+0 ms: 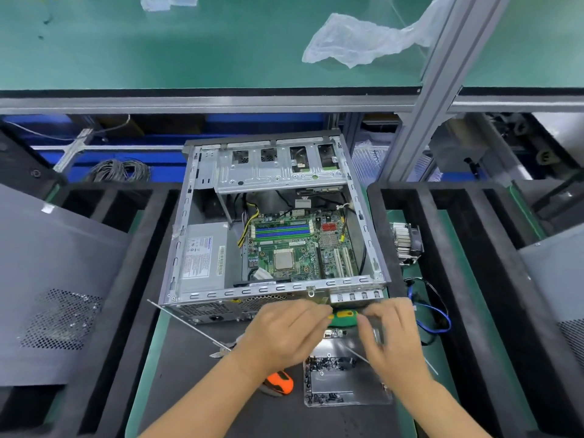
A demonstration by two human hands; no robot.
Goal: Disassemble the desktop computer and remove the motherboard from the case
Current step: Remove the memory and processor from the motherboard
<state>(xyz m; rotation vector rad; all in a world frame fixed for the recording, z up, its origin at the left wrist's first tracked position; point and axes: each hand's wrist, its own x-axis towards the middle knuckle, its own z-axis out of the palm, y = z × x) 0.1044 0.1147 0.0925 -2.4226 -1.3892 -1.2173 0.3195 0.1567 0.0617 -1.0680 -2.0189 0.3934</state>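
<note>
both hands work at the case's (271, 216) near edge: the left hand (289, 331) has curled fingers on the green-and-yellow screwdriver (343, 317), the right hand (390, 331) pinches near its tip. the motherboard (300, 248) sits inside the case. a slip could drop a screw into the case.

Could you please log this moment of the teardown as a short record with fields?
case: open computer case, side panel off
motherboard: motherboard inside the case, CPU bare
power supply: power supply at the case's left
heatsink: heatsink lies outside, right of case
left hand: left hand holds a green-handled screwdriver
right hand: right hand at the handle's other end
screw tray: screw tray near edge
</note>
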